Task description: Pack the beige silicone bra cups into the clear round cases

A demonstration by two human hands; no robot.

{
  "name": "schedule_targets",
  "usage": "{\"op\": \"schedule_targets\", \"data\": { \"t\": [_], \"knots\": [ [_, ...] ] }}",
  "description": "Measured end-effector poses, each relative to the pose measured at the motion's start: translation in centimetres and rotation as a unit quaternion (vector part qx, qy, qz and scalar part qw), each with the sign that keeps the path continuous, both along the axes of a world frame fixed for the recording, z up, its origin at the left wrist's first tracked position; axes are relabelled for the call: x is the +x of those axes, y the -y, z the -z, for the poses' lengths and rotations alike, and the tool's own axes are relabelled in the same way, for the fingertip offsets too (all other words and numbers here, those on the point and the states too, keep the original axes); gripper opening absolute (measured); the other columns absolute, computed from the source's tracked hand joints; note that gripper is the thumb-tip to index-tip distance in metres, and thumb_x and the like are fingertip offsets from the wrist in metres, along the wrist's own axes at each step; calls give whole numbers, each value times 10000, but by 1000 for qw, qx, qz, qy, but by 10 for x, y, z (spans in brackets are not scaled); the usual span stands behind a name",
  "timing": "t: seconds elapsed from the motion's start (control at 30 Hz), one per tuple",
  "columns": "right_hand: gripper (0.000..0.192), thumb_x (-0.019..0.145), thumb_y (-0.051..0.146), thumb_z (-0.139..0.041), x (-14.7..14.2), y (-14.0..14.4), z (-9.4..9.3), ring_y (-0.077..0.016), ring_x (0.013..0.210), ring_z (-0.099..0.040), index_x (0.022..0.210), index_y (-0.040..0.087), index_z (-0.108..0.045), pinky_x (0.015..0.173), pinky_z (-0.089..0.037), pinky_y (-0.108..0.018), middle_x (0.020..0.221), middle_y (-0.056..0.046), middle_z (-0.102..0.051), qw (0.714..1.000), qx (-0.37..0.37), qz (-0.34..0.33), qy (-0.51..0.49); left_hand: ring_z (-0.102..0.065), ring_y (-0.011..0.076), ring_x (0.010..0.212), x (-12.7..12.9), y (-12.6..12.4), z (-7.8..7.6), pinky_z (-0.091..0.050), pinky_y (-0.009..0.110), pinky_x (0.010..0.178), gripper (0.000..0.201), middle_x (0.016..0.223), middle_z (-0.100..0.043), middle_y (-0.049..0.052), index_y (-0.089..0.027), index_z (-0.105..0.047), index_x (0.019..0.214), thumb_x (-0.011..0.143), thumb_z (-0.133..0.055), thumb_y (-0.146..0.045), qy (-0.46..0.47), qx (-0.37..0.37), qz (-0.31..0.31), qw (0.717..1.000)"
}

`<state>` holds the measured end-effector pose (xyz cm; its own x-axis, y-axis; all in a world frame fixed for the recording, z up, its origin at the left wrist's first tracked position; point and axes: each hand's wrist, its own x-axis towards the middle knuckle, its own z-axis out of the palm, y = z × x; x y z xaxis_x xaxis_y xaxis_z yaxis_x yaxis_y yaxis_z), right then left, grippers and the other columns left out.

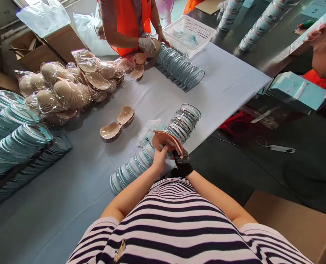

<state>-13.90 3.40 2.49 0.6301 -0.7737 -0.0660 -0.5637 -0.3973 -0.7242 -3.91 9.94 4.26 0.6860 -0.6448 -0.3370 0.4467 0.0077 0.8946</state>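
My left hand, bare, and my right hand, in a black glove, both grip one beige bra cup piece close to my chest. Right under it lies a long row of clear round plastic cases on the pale blue-grey tablecloth. A beige double cup insert lies open side up to the left of the row. A flat clear packet lies between the insert and the row.
Bags of beige cups pile at the back left; stacked clear cases fill the left edge. A person in an orange vest handles another case row beside a white basket. Teal boxes and another person's hand sit at right. A cardboard box stands bottom right.
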Motion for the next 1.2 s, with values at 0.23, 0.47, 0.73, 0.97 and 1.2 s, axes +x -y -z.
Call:
{"op": "schedule_targets", "data": {
  "t": [0.23, 0.47, 0.73, 0.97, 1.2],
  "knots": [
    [447, 905, 330, -459, -49, 57, 12, -313, 1171, -627, 1281, 120, -581, 1021, -507, -491, 1219, -198, -669, 962, -143, 213, 96, -579, 249, 1135, 64, 34, 20, -399, 427, 1080, 157, 1088, -683, 73, -249, -720, 939, 889, -576, -211, 553, 113, 318, 762],
    [482, 865, 244, -450, -65, 31, 36, -265, 1135, -650, 1321, 144, -569, 993, -539, -419, 1234, -126, -681, 966, -190, 149, 93, -559, 243, 1217, 63, 46, 30, -399, 429, 1087, 292, 1220, -662, 57, -271, -667, 1176, 899, -572, -259, 692, 157, 381, 593],
    [677, 763, 268, -540, -75, -2, 43, -291, 1083, -654, 1426, 137, -506, 965, -528, -382, 1234, -118, -672, 992, -111, 45, -49, -580, 272, 1024, 68, 63, 32, -465, 426, 979, 177, 1019, -646, 104, -204, -680, 997, 826, -648, -238, 669, 156, 432, 584],
    [653, 874, 322, -530, -37, 15, 30, -257, 1012, -675, 1493, 171, -384, 852, -515, -316, 1280, -118, -659, 987, -40, 10, -156, -532, 281, 1157, 64, 59, 42, -489, 414, 995, 483, 1211, -547, 119, -210, -586, 1142, 688, -750, -191, 625, 134, 378, 670],
    [487, 971, 418, -455, -3, 41, 8, -262, 949, -690, 1357, 123, -488, 754, -473, -299, 1143, -185, -703, 960, -39, -26, -277, -380, 334, 1410, 68, 60, 49, -398, 484, 1137, 815, 1511, -375, 205, -157, -400, 1433, 687, -728, -175, 611, 131, 378, 683]
  ]
}}
